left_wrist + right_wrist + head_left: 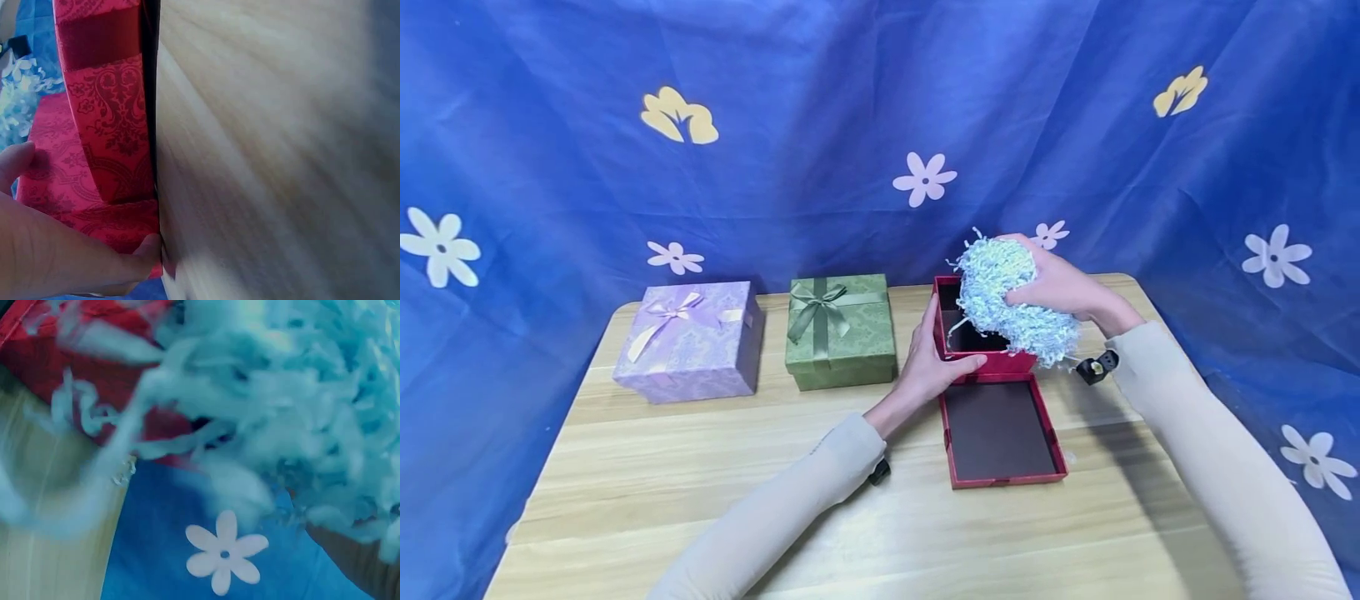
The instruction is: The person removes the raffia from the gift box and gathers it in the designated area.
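Observation:
My right hand grips a big clump of light blue shredded paper above the open red gift box. Loose strands dangle from the clump, and in the right wrist view the shredded paper fills much of the picture, blurred. With its thumb on the front wall and fingers along the left side, my left hand holds the box. Dark lining shows inside the box; the clump hides part of its interior. Up close in the left wrist view, the red patterned box stands beside the thumb and fingers.
In front of the box lies its red lid, dark inner side up. To the left stand a green gift box and a lilac gift box, both closed with bows. A blue flowered cloth hangs behind the wooden table.

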The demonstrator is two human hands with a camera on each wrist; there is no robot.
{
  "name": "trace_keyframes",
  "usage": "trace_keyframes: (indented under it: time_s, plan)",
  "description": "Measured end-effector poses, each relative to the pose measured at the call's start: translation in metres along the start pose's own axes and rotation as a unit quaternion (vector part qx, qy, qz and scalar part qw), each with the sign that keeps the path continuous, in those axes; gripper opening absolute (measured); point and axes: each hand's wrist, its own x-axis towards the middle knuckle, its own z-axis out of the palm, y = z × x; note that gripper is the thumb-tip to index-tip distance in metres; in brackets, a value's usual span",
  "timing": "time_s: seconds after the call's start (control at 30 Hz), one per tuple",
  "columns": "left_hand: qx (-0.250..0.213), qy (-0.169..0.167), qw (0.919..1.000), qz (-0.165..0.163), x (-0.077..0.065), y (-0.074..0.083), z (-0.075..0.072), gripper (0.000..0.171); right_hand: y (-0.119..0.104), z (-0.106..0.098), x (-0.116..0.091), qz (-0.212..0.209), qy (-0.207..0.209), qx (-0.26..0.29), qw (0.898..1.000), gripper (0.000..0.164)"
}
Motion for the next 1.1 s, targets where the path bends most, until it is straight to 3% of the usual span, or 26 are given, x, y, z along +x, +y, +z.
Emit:
trace_keyframes:
  time_s: [0.23,0.47,0.7,0.9,1.0,1.1]
  plan:
    - [0.001,-0.001,0.9999,0.012,0.003,-0.001,-0.001,0.121,-0.014,-0.027,-0.023,0.005,0.033,0.052,0.998,0.085]
    - [0.01,0.011,0.9999,0.001,0.005,0.0,-0.002,0.112,-0.01,-0.052,-0.038,0.027,0.098,0.04,0.994,0.083]
    - [0.03,0.025,0.9992,-0.009,0.004,-0.001,0.003,0.113,0.019,-0.062,-0.047,0.05,0.181,0.073,0.98,0.078]
    - [0.046,0.026,0.9985,-0.012,0.002,0.0,0.008,0.115,0.053,-0.068,-0.055,0.042,0.252,0.137,0.957,0.064]
    - [0.053,0.025,0.9982,-0.013,0.002,0.0,0.01,0.115,0.072,-0.07,-0.058,0.065,0.284,0.122,0.949,0.06]
    - [0.058,0.028,0.9978,-0.015,0.002,-0.001,0.012,0.115,0.089,-0.071,-0.06,0.107,0.311,0.082,0.941,0.067]
